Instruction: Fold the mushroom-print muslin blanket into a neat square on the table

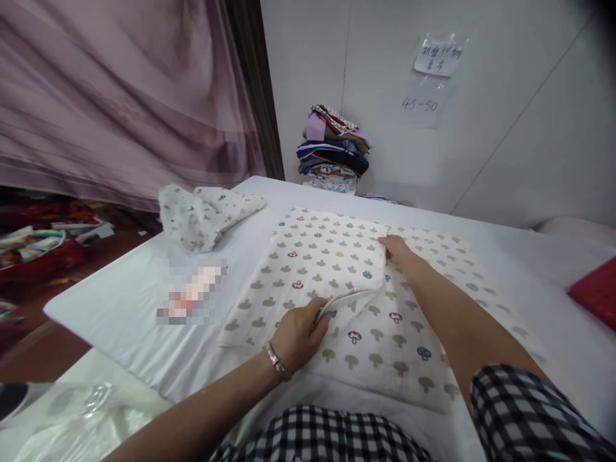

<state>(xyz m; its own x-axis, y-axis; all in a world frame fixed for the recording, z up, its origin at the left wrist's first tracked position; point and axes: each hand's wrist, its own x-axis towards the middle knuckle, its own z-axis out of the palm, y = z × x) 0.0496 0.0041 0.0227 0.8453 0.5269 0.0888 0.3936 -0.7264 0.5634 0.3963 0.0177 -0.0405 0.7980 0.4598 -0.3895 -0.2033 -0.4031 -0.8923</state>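
Note:
A white cloth point(322, 263) with grey, red, blue and yellow mushroom prints lies partly folded over on the white-covered table. My left hand point(301, 333), wearing a silver bracelet, pinches the near edge of the folded layer and lifts it slightly. At the far right corner of that layer, my right hand point(395, 249) has its fingers closed on the edge. The cloth's lower layer spreads out to the right, beneath my right forearm. Both thumbs show only in part.
A crumpled printed cloth point(199, 215) rests at the table's left, near a pixelated patch. A stack of folded fabrics point(334, 151) stands by the wall behind the white table point(115, 301). Clear plastic point(81, 417) lies at lower left; something red point(597, 292) is at right.

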